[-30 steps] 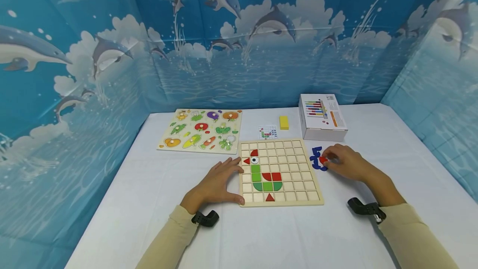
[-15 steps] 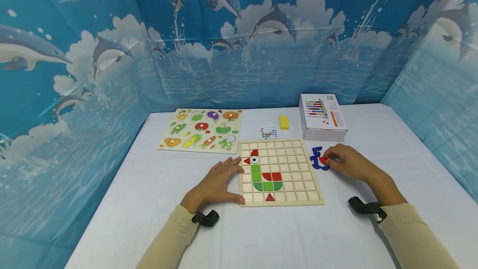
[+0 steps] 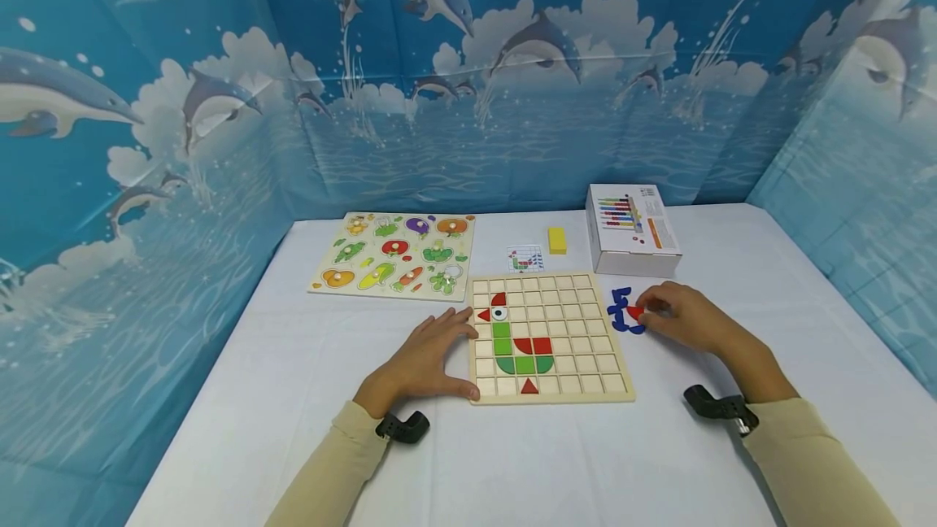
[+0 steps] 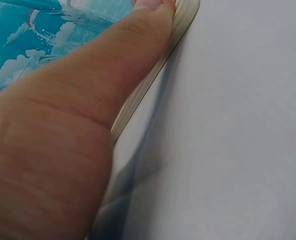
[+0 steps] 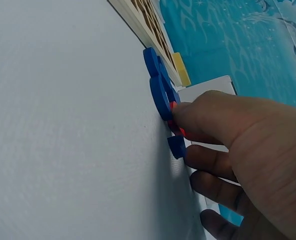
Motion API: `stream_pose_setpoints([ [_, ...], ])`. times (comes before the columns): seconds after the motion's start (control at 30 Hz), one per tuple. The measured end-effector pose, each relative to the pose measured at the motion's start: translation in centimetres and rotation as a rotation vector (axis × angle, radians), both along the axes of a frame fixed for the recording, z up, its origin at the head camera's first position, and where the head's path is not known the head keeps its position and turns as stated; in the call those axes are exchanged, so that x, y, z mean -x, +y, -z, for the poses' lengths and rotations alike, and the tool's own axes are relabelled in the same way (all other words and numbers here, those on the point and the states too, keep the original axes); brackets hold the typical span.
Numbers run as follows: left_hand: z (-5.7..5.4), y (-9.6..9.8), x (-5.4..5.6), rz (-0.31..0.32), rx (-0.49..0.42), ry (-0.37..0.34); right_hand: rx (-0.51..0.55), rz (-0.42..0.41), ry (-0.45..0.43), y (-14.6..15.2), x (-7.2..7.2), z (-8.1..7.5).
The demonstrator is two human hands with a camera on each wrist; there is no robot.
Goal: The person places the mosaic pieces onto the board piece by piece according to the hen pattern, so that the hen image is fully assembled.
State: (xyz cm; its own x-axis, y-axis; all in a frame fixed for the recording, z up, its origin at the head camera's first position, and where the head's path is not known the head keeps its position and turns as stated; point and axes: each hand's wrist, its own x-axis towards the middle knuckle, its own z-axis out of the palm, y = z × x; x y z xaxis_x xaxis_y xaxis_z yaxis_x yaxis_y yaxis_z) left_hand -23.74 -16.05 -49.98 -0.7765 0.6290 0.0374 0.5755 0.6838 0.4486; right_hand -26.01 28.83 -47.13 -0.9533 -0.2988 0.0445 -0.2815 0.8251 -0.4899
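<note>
A wooden grid board (image 3: 578, 311) lies on the white table, with red and green pieces and a white eye piece set in a bird-like figure. My left hand (image 3: 424, 356) rests with spread fingers and thumb against the board's left edge; in the left wrist view the thumb (image 4: 133, 45) touches its rim. To the right of the board, my right hand (image 3: 681, 320) pinches a small red piece (image 3: 634, 312) between thumb and finger, over several blue pieces (image 3: 618, 307). The right wrist view shows the blue pieces (image 5: 160, 95) close by the thumb; the red piece (image 5: 174, 122) is partly hidden.
Behind the board lie a small pattern card (image 3: 525, 259) and a yellow block (image 3: 557, 241). A white box (image 3: 633, 230) stands at the back right. A vegetable puzzle board (image 3: 391, 259) is at the back left. Dolphin-print cloth (image 3: 454, 145) encloses the table.
My right hand has shifted very slightly to the right with the red piece still pinched. The left hand and the board have stayed in place.
</note>
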Motion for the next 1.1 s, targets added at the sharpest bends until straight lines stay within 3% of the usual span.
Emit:
stream_pose_setpoints([
  [0.43,0.00,0.05,-0.03,-0.008,0.000,-0.011,-0.031,0.001,0.031,0.29,0.15,0.16],
  [1.1,-0.03,0.00,0.03,-0.011,0.007,-0.013,-0.066,-0.045,0.009,0.21,0.77,0.15],
])
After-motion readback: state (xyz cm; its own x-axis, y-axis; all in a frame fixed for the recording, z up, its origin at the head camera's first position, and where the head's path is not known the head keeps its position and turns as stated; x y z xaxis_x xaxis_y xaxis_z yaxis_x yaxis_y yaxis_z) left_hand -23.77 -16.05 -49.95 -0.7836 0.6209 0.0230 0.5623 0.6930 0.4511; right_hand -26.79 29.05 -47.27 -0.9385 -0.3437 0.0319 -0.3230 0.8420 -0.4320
